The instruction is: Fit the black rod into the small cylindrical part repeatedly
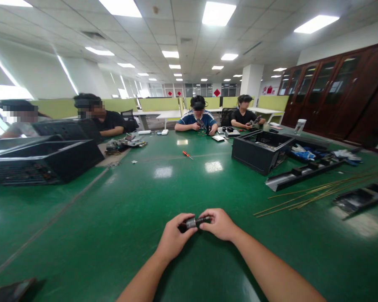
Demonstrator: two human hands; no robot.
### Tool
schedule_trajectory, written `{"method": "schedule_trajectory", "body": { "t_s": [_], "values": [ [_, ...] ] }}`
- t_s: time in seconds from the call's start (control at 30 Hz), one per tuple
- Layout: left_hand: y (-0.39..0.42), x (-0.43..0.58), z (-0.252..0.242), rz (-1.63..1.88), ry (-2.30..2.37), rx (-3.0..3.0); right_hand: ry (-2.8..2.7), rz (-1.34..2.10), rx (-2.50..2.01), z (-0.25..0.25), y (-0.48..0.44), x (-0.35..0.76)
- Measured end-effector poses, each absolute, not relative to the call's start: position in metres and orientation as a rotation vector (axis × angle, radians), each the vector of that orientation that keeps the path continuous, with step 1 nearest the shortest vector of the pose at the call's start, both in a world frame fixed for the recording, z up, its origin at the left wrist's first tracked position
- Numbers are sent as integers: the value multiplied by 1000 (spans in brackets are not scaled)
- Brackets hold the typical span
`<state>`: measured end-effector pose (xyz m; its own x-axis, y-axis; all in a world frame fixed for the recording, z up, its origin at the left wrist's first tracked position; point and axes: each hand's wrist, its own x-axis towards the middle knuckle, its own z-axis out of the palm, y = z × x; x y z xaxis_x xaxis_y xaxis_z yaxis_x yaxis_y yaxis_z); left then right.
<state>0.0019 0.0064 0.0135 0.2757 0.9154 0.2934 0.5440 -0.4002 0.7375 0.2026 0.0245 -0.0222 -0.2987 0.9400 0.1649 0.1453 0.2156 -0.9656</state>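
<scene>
Just above the green tabletop, a small cylindrical part [191, 223] lies sideways between my two hands. It has a silvery metal barrel and a thin dark shaft [204, 219] pointing right; its exact kind is unclear. My left hand [176, 235] wraps thumb and fingers around the barrel, covering its left end. With a pinch, my right hand [219, 225] grips the shaft's far end, which is partly hidden by the fingers.
An orange screwdriver [186, 154] lies farther up the table. Black metal cases stand at left [72, 161] and right [255, 153]. Brass-coloured rods [305, 195] and black rails [305, 174] lie at right, near gloves [304, 153]. Several people sit across the table.
</scene>
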Motion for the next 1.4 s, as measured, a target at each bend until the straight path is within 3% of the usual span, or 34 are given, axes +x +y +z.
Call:
{"method": "schedule_trajectory", "body": {
  "t_s": [1.4],
  "values": [
    [5, 0, 12, 983, 1263, 1999, -1631, 1191, -1058, -15, 20, 203]
  ]
}}
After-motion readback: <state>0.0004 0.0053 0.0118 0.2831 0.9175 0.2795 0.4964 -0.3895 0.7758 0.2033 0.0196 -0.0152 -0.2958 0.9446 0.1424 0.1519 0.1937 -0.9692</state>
